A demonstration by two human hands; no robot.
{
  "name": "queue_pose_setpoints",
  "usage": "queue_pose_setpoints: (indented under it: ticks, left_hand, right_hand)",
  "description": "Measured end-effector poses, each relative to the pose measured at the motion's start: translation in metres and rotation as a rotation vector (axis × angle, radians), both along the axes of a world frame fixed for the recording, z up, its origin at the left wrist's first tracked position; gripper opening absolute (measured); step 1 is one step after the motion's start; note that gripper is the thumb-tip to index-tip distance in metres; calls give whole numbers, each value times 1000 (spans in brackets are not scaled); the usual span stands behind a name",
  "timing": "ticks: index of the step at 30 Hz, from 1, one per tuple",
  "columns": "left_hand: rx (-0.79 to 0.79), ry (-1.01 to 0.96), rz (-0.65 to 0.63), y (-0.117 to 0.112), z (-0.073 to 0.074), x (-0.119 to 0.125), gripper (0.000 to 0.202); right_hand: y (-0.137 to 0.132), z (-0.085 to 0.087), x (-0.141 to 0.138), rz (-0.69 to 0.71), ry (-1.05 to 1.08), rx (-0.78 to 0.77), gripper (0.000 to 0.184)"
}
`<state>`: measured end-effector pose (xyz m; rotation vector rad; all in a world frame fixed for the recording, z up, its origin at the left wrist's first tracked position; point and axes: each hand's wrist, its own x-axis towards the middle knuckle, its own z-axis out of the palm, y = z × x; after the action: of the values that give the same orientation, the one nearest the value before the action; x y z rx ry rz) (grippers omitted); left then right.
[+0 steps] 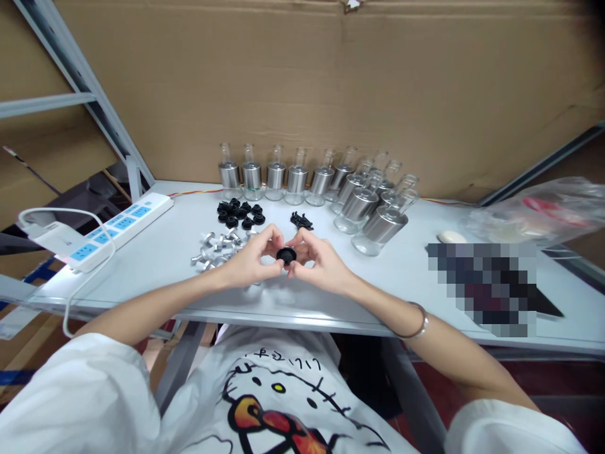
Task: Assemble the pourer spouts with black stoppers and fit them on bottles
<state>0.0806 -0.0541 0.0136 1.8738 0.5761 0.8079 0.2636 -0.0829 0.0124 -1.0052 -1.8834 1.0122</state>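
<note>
My left hand (259, 255) and my right hand (322, 260) meet above the table, thumbs and fingertips pinched on one black round stopper (286, 255). The lower side of the stopper is partly hidden by my thumbs. Just left of my left hand lies a heap of silver metal pourer spouts (215, 250). Behind it sits a cluster of similar black stoppers (240, 213). Beyond my fingers is a small pile of thin black parts (301, 220), too small to make out.
Several glass bottles with metal sleeves (296, 180) stand along the back and right of the table (302, 316). A white power strip (118, 230) with a cable lies at left. On the right are a white mouse (452, 237), a blurred-out dark object (491, 290) and a plastic bag (543, 211).
</note>
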Motion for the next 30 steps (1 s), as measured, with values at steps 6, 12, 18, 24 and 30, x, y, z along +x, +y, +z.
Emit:
queue_pose_setpoints:
  ticks: [6, 12, 18, 24, 30]
  left_hand:
    - [87, 32, 59, -3, -1, 2, 26]
    - [177, 53, 81, -6, 0, 2, 25]
    - [240, 71, 116, -4, 0, -1, 24]
    - [358, 36, 126, -1, -4, -4, 24]
    - [474, -29, 224, 3, -6, -4, 24]
  right_hand:
    - [-3, 0, -1, -5, -23, 15, 20]
    - [-5, -3, -3, -20, -48, 73, 19]
    - [-2, -6, -2, 64, 36, 36, 27]
    - [0, -9, 3, 156, 39, 40, 25]
    - [8, -14, 8, 146, 84, 194, 25]
